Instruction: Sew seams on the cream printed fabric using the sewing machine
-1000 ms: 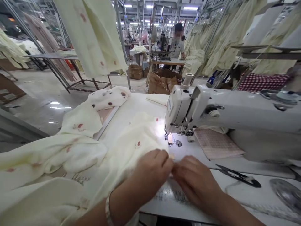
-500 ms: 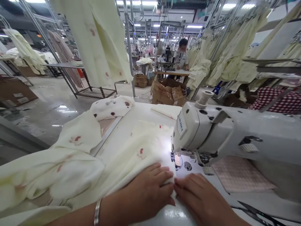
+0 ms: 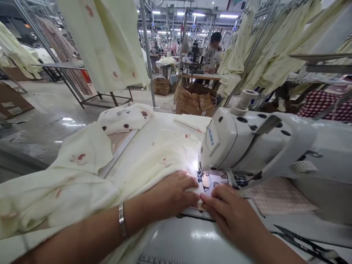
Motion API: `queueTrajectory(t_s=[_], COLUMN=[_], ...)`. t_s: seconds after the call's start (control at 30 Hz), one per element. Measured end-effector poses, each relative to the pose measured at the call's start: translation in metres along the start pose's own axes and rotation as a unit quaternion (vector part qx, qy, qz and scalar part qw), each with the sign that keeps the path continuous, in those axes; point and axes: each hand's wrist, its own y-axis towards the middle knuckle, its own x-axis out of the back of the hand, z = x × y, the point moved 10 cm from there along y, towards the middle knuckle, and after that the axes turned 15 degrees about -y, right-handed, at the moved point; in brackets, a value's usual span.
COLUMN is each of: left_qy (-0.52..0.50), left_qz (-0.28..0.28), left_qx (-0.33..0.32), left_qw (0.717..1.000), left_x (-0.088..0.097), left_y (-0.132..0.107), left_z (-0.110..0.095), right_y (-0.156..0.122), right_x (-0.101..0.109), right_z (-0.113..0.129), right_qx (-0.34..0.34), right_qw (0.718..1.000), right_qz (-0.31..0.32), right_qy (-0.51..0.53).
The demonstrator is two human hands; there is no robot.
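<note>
A pale cream cloth [image 3: 154,161] with small red prints lies across the white sewing table [image 3: 187,238] and reaches the needle area of a white sewing machine [image 3: 247,143]. My left hand [image 3: 170,194], with a silver bangle on its wrist, lies flat on the cloth's edge, fingers stretched toward the presser foot [image 3: 205,179]. My right hand [image 3: 231,216] rests beside it on the table, fingers extended and touching the cloth's edge just in front of the needle. The fingertips of both hands meet.
More cream cloth [image 3: 63,176] is heaped on the table's left. Black thread snips [image 3: 302,242] lie at the right front. A checked pad [image 3: 277,198] sits under the machine arm. Hanging garments, cardboard boxes [image 3: 195,101] and a seated person [image 3: 213,55] are behind.
Both hands have slid the cloth edge forward to just in front of the presser foot. The view has moved closer to the machine head.
</note>
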Motion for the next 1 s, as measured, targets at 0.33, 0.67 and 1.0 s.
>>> queueTrajectory(t_s=[0.33,0.67,1.0], left_qy=[0.019,0.013,0.058], left_qz=[0.000,-0.057,-0.057], left_qx=[0.011,0.030,0.141], left_qw=[1.000,0.998,0.987], left_x=[0.018,0.031,-0.023], left_y=[0.020,0.025,-0.036], left_z=[0.024,0.040,-0.030], right_y=[-0.005,-0.007,-0.017], right_x=[-0.010,-0.019,0.044], right_z=[-0.013,-0.014,0.041], right_qx=[-0.049,-0.051,0.057], right_qw=[0.998,0.997,0.997], right_qz=[0.029,0.055,-0.043], right_qy=[0.004,0.005,0.017])
